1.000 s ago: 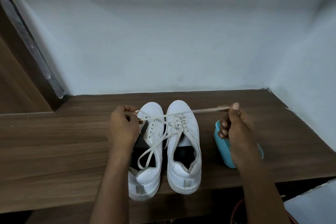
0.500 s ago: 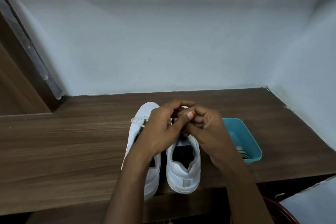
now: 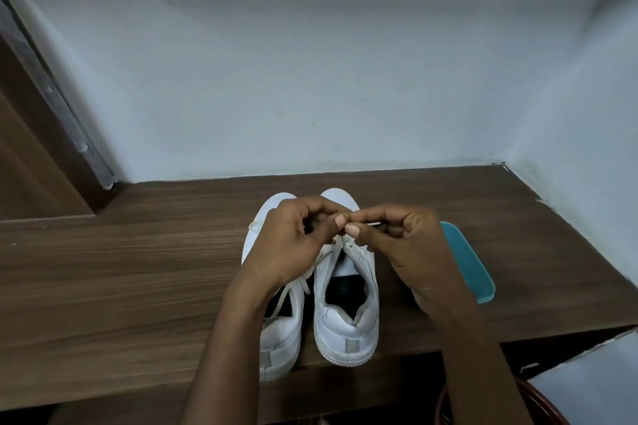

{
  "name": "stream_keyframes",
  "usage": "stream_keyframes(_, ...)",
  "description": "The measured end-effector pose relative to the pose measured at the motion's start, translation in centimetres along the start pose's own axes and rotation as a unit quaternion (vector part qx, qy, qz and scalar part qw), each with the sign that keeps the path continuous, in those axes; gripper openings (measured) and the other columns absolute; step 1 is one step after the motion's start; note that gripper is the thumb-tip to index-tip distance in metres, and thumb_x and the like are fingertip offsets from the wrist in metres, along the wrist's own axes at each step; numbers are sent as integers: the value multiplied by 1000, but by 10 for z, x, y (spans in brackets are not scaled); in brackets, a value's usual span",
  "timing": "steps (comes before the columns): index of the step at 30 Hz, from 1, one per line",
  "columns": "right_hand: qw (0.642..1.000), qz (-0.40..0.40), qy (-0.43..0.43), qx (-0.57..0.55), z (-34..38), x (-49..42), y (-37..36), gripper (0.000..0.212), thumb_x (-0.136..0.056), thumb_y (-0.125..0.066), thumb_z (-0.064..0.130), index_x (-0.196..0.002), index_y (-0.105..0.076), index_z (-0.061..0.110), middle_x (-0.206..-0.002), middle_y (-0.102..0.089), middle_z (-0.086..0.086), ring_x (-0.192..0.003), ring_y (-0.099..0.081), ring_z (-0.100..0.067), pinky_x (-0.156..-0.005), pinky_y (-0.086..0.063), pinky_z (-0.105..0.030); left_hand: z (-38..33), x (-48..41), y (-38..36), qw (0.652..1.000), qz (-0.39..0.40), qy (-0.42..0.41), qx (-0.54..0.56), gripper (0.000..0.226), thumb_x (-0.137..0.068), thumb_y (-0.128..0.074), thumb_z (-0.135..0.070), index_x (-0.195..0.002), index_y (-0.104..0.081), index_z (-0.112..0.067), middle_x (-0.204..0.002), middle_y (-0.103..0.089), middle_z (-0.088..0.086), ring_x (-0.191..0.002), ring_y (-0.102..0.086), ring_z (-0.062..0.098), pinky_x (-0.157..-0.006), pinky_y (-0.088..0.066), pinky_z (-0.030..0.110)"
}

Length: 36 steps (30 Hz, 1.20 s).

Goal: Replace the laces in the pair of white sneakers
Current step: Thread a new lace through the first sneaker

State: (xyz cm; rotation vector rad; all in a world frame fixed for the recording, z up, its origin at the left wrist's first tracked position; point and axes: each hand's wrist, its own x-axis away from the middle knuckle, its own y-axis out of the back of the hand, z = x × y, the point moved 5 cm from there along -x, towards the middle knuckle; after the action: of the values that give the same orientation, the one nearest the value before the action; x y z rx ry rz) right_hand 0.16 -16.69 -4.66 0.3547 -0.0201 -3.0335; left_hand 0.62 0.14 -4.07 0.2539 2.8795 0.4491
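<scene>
Both hands meet above the eyelets of the right sneaker (image 3: 347,324); from my remote seat I see the left hand (image 3: 293,245) curled, thumb against fingertips, pinching the lace (image 3: 284,297), and the right hand (image 3: 411,252) pinching a thin stretch of it that shows between its fingers; the two thumbs almost touch.

By count: two hands, two white sneakers, one teal tray; whether the lace is one piece or two I cannot tell. The left sneaker (image 3: 279,338) stands just beside the right one, toes toward the back wall (image 3: 310,79), heels at the front edge of the surface (image 3: 103,286); a loose tail of lace drops from the right sneaker's eyelets and trails across the left sneaker's dark opening.

The teal tray (image 3: 466,262) sits to the right of the sneakers, partly behind my right hand; its contents are hidden.

Brown wood grain runs wide to the left of the shoes; walls close the back and the right side, meeting in a corner; below the front edge, at lower right, a dark red round rim (image 3: 542,400) and a white panel (image 3: 587,373) show.
</scene>
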Motion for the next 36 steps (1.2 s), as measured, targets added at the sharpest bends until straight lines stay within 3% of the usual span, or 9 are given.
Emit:
stream_keyframes(3,1000,-2,7,24,-1,-2,-7,19,-74,-83,-2,-90,-74,4,-79,-77,-9,-73,-74,-25,-71,-61,-35,-2,2,-5,995,32,41,86,21,-100,-59,-22,-117,-70,-15,-96,-76,8,-85,-73,18,-81,-59,28)
stream_keyframes(5,997,-30,22,63,-2,-3,-8,20,-71,-87,1,-84,-72,6,-74,-76,-6,-68,-72,-27,-68,-59,-41,-2,3,-7,993,41,57,91,22,-102,-55,-23,-113,-71,-13,-80,-71,1,-65,-63,10,-63,-52,20)
stream_keyframes(7,988,-47,53,136,-2,-3,-9,19,-69,-90,8,-77,-73,11,-71,-72,0,-59,-64,-19,-58,-54,-33,-1,4,-7,996,38,60,52,23,-102,-55,-23,-107,-75,-12,-72,-68,-8,-55,-56,1,-56,-43,12)
stream_keyframes(9,978,-53,74,186,-2,-3,-9,17,-68,-91,13,-74,-75,16,-71,-69,5,-55,-57,-8,-54,-48,-24,1,4,-6,997,48,58,13,23,-101,-57,-25,-102,-77,-14,-83,-75,-6,-71,-68,5,-67,-50,15)
stream_keyframes(13,982,-7,46,183,-9,-2,-9,10,-75,-86,12,-79,-78,16,-72,-74,1,-66,-70,-24,-66,-59,-48,9,4,2,993,66,69,-66,15,-95,-66,-27,-98,-80,-24,-91,-78,-9,-94,-71,7,-89,-55,31)
stream_keyframes(19,975,-51,20,216,-5,-3,7,15,-76,-86,13,-81,-73,19,-72,-72,6,-66,-67,-16,-67,-60,-40,12,1,15,990,-24,62,-125,14,-91,-72,-17,-89,-81,-28,-74,-75,-15,-80,-69,-2,-74,-50,18)
stream_keyframes(24,937,26,-50,345,-17,1,3,40,-62,-91,42,-90,-65,29,-79,-67,8,-67,-61,-9,-64,-57,-29,14,-1,14,983,-60,68,-160,11,-82,-80,-25,-73,-75,-30,-70,-73,-18,-77,-69,1,-67,-50,26)
stream_keyframes(33,923,-11,-47,382,-18,-1,3,15,-73,-85,32,-79,-76,22,-67,-71,11,-62,-67,-1,-65,-57,-21,12,-1,-9,979,-4,42,-202,13,-77,-83,-19,-71,-76,-28,-72,-71,-16,-75,-61,-9,-61,-38,5)
stream_keyframes(36,939,-19,-74,336,-24,-1,8,10,-76,-85,25,-79,-78,18,-66,-73,5,-59,-70,-6,-66,-62,-31,12,-3,-10,974,-20,35,-222,12,-76,-85,-21,-72,-76,-28,-75,-71,-16,-76,-63,-8,-63,-39,7)
